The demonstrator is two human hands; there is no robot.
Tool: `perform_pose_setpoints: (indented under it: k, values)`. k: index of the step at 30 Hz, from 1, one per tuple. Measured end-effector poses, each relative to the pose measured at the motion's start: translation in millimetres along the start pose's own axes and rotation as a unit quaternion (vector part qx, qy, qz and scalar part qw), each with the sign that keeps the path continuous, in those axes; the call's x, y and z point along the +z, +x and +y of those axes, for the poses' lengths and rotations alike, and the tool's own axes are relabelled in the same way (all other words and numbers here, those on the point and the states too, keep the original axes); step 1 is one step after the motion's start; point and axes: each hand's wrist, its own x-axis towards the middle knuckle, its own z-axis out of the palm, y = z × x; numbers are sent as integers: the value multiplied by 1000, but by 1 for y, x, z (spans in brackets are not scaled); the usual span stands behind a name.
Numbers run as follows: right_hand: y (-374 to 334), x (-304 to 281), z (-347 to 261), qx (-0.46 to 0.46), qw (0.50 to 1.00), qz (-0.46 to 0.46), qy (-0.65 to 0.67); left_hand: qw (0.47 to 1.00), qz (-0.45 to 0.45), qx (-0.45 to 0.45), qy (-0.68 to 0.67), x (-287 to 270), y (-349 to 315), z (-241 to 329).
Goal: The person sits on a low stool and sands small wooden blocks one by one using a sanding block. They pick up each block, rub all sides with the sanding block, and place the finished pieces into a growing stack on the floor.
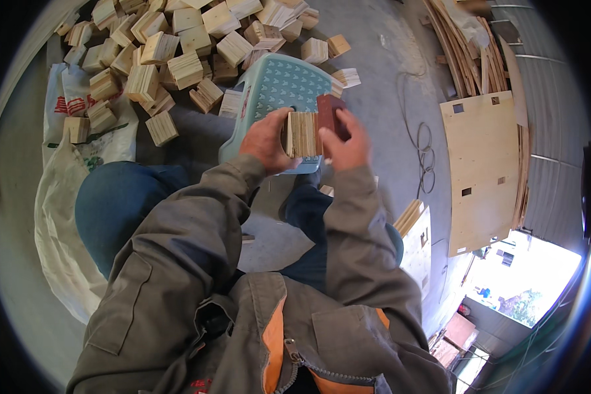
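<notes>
Over a light-blue plastic stool (285, 79), my left hand (266, 140) grips a layered plywood block (303, 135), thumb near its lower edge and fingers at its far side. My right hand (350, 143) is closed round a flat reddish-brown block (328, 113), whose face lies against the plywood block's right side. What the reddish-brown block is made of, I cannot tell. Both hands are just above the stool's textured top, between my knees.
A heap of similar plywood blocks (194, 39) covers the floor beyond and left of the stool. A white woven sack (65, 197) lies at the left. To the right are a looped cable (425, 148), a large plywood sheet (482, 171) and stacked wooden strips (456, 52).
</notes>
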Motion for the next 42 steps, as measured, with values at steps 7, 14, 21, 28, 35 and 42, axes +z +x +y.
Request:
perform_pose_setpoints:
  k: [7, 14, 21, 28, 35, 42]
  values:
    - [68, -36, -14, 186, 957, -95, 202, 999, -21, -23, -33, -6, -2, 2]
    - [32, -54, -51, 215, 941, -170, 200, 1000, -9, -27, -5, -5, -4, 2]
    - [41, -56, -69, 28, 979, -184, 84, 1000, -14, -27, -5, -5, -3, 1]
    - [39, -40, -67, -40, 977, -206, -28, 1000, -17, -9, -11, -5, -4, -3]
    - [71, -3, -54, -17, 980, -172, -96, 1000, -8, -19, 14, -3, -3, -2]
    - [63, -27, -56, 3, 986, -168, 2, 1000, 2, -3, 11, -3, -6, -4]
